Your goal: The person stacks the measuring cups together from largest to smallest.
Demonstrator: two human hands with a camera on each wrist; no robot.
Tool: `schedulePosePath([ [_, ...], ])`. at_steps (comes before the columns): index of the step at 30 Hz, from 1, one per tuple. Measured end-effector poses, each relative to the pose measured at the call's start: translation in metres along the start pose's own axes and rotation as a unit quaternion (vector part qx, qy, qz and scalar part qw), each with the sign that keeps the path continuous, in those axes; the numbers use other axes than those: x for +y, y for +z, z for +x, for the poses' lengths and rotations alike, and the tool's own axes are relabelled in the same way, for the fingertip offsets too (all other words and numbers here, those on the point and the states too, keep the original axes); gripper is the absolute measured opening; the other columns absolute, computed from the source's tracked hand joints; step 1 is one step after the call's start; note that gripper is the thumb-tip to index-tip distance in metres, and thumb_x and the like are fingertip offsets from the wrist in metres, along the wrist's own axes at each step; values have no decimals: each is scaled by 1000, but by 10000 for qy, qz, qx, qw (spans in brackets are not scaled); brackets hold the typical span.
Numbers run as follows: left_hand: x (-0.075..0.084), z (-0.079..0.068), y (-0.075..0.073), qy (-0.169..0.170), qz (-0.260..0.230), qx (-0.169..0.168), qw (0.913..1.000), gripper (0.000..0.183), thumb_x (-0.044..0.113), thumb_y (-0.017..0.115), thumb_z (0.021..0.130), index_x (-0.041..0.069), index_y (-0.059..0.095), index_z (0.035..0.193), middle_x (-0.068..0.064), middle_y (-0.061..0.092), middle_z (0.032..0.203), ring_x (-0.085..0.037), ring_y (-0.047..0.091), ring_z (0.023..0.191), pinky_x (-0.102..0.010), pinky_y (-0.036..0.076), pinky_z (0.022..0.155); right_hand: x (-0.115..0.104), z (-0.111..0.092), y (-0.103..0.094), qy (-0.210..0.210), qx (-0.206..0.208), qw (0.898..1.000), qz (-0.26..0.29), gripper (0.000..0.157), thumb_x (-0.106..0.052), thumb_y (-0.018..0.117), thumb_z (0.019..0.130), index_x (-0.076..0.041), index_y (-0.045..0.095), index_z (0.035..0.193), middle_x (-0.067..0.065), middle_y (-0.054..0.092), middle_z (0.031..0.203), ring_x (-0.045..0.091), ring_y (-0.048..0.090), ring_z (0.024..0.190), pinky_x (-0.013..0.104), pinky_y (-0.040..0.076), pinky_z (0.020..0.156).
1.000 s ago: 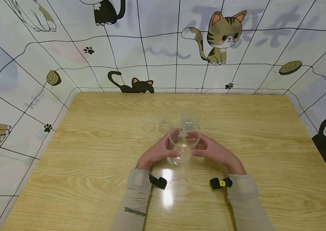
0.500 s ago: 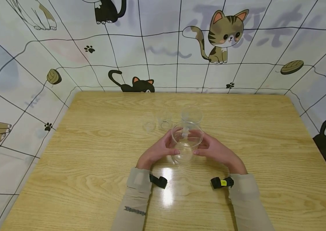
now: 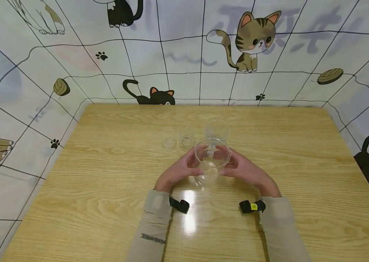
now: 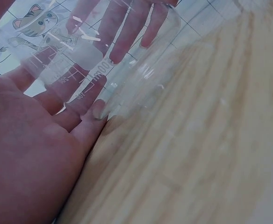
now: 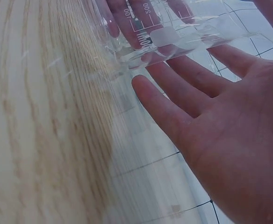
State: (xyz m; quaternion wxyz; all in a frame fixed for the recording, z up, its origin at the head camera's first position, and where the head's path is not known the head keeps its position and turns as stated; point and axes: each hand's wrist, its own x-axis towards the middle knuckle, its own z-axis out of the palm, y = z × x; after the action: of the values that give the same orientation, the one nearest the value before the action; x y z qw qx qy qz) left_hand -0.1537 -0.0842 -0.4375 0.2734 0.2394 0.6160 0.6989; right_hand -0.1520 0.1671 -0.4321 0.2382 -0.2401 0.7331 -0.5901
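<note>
A clear glass beaker (image 3: 212, 154) with a pouring lip and white graduation marks stands upright between both hands. On its left side my left hand (image 3: 183, 169) holds it, thumb on the near side and fingers round the back. My right hand (image 3: 244, 169) holds the opposite side in the same way. Through the glass, the left wrist view shows fingers behind the printed scale of the beaker (image 4: 85, 56). In the right wrist view, several fingers lie along the wall of the beaker (image 5: 160, 37), close over the tabletop.
Right behind the held beaker stands another clear glass vessel (image 3: 217, 130). Two smaller clear glass vessels, one in the middle (image 3: 187, 141) and one to its left (image 3: 169, 142), stand beside it. The wooden table (image 3: 105, 182) meets cat-patterned cloth (image 3: 184, 58) at the back and sides.
The beaker has shifted slightly to the right between the hands, mostly in the first half second. Both hands keep their place around it; the other glassware stays put.
</note>
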Motion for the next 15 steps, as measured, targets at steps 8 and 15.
schedulePosePath([
  [8, -13, 3, -6, 72, 64, 41, 9999, 81, 26, 71, 80, 20, 22, 146, 2, 26, 150, -13, 22, 139, -30, 15, 113, -1, -1, 0, 13, -83, 9999, -68, 75, -7, 59, 88, -32, 19, 146, 15, 36, 144, 39, 48, 118, 37, 48, 84],
  [15, -10, 1, -6, 35, -36, 25, 10000, 80, 15, 69, 82, 15, 20, 147, -6, 23, 151, -22, 20, 140, -34, 14, 114, 0, 0, 0, -6, -127, 9999, -48, 75, -7, 59, 88, -31, 18, 146, 16, 34, 145, 39, 48, 118, 39, 48, 85],
])
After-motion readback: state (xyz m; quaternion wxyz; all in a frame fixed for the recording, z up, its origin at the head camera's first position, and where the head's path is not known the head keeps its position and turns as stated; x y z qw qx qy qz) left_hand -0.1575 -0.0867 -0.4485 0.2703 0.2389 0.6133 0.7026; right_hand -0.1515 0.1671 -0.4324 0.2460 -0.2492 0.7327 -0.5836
